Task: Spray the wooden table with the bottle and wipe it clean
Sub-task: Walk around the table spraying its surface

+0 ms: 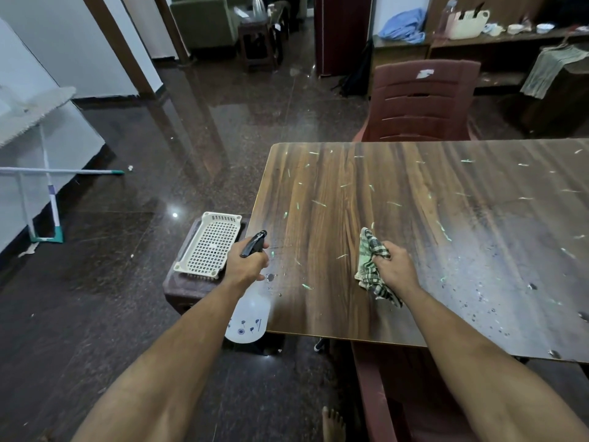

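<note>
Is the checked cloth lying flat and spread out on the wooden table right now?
No, the checked cloth is bunched up in the right hand, which grips it above the wooden table.

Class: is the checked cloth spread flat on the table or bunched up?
Bunched up. The right hand grips the checked cloth in a crumpled wad, loose ends trailing onto the wooden table.

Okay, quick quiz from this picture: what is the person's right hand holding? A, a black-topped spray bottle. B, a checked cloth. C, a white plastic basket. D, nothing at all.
B: the right hand is bunched around the checked cloth on the wooden table, while the spray bottle is in the left hand at the table's left edge.
</note>
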